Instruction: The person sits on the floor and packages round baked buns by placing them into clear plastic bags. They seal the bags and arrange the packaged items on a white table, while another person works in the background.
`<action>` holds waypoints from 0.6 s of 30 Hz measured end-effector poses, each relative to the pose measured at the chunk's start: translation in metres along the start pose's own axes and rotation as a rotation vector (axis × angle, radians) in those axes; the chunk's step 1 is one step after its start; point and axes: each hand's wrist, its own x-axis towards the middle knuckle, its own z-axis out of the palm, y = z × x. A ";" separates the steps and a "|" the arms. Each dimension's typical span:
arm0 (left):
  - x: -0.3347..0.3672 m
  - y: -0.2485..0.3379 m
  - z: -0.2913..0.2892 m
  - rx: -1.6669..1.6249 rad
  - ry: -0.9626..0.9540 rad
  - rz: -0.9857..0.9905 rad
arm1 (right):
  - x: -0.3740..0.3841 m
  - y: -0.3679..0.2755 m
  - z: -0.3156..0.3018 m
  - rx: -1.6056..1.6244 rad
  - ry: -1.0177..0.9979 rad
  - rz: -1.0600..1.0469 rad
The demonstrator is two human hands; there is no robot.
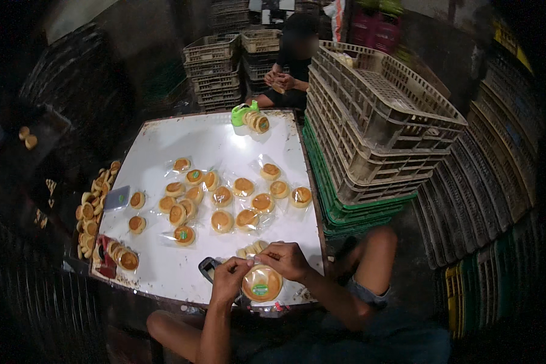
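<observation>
At the near edge of the white table, a large round golden bun (273,285) in a clear plastic bag with a green label sits in front of me. My left hand (229,278) is closed in a pinch on the bag's far edge. My right hand (287,261) pinches the same edge from the other side, its fingertips close to the left ones. Just left of my left hand lies a dark, rounded device (208,268), partly hidden. Beyond my fingers is a small row of pale buns (252,249).
Several bagged buns (222,221) spread over the table (157,139). A grey-lidded box (116,198) and a heap of unbagged buns (88,212) are at the left edge. Tall stacked crates (370,139) flank the right side. A co-worker (294,67) sits at the far side, handling a bun.
</observation>
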 end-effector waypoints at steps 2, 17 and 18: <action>0.004 -0.002 0.003 0.064 0.065 -0.053 | -0.006 0.001 0.012 -0.150 0.041 0.103; -0.012 -0.017 0.015 -0.759 0.078 -0.020 | -0.029 0.009 0.085 0.743 0.145 0.493; -0.007 -0.031 0.007 -0.848 -0.020 -0.051 | -0.028 0.013 0.087 0.571 0.131 0.405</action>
